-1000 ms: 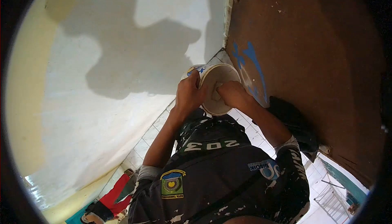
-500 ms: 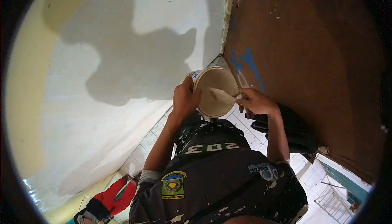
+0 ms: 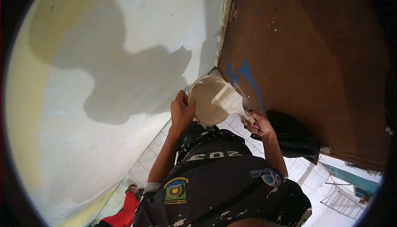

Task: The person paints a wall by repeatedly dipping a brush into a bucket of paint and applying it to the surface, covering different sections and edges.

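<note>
My left hand (image 3: 182, 113) grips the rim of a white paint bucket (image 3: 202, 105), tilted so that its pale inside faces me. In my right hand (image 3: 258, 123) is the handle of a wide paintbrush (image 3: 231, 100), coated in white paint. Its bristles point up and left, overlapping the right side of the bucket's mouth in this view. Fingers of both hands are closed around what they hold.
A white and yellow wall (image 3: 149, 24) rises on the left, a brown board (image 3: 306, 53) with blue marks on the right. Dark cloth (image 3: 293, 138) lies beside the board. A metal rack (image 3: 341, 200) stands on white floor tiles (image 3: 142, 163). Red cloth (image 3: 124, 210) shows at lower left.
The paintbrush has come up from inside the bucket and turned so its broad side shows. My right hand has moved down a little; the bucket has shifted slightly left and down in view.
</note>
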Action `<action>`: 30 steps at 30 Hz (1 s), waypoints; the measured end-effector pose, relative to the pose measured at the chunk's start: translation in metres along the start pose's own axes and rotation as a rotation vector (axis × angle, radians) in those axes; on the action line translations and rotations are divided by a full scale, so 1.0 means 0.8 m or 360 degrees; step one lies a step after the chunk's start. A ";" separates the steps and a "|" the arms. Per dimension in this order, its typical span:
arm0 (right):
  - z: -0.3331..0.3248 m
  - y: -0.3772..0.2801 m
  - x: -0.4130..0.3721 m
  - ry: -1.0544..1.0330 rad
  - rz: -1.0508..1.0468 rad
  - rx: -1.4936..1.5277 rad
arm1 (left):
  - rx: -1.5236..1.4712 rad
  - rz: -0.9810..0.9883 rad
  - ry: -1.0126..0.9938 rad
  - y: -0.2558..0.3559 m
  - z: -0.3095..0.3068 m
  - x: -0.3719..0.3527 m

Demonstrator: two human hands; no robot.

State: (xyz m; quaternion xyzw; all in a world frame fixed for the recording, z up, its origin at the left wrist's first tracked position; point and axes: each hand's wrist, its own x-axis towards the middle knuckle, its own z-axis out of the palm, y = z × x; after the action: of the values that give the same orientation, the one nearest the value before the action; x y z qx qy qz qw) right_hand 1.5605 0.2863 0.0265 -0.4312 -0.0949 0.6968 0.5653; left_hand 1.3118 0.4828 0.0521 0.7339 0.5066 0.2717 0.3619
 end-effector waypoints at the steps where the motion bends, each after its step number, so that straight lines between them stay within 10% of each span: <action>1: 0.004 0.001 0.004 0.0004 -0.0080 0.0083 | -0.0034 0.0008 0.0015 -0.004 -0.001 0.004; 10: 0.073 -0.024 0.038 -0.0325 -0.0799 0.0027 | -0.0184 0.0166 -0.0001 -0.017 -0.037 0.052; 18: 0.187 -0.099 0.063 0.0304 -0.1456 -0.0705 | -0.0082 0.0299 -0.0079 -0.038 -0.064 0.085; 30: 0.326 -0.417 0.124 0.0460 -0.2443 -0.1299 | -0.0049 -0.0026 0.0158 -0.064 -0.067 0.072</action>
State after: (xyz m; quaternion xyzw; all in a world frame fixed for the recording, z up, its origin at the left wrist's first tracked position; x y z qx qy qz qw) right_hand 1.6120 0.5798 0.3434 -0.5008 -0.5276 -0.0249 0.6858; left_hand 1.2627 0.5624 0.0444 0.7097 0.5257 0.3126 0.3498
